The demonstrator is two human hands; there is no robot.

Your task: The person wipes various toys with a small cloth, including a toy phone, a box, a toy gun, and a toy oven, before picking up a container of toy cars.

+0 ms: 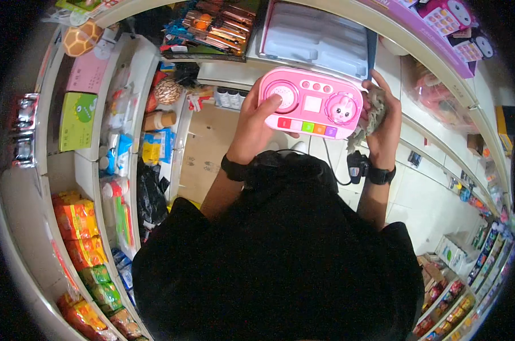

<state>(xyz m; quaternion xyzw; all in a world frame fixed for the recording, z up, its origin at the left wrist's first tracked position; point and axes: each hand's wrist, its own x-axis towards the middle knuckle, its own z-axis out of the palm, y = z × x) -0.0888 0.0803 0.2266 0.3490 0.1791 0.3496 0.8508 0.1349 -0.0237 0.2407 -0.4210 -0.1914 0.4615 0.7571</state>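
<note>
My left hand (pixel 257 115) grips the left end of a pink plastic toy (pixel 313 111), its thumb lying on the round speaker-like grille. The toy has a rabbit face at its right end and a row of coloured keys along its lower edge. At the toy's right side, my right hand (pixel 383 115) holds a crumpled grey cloth (pixel 372 111) against it; some of those fingers are hidden. Both wrists wear black bands, and a small black device (pixel 356 167) sits by the right one. Behind the toy, a clear plastic tray (pixel 319 36) lies on the shelf.
A box of shiny metallic-coloured items (pixel 217 30) stands beside the tray. Shelves of packets line the left, with a green dinosaur box (pixel 77 121) and orange packets (pixel 76 217). A cardboard box (pixel 206 149) is low at left. A curved shelf edge (pixel 453 87) runs along the right.
</note>
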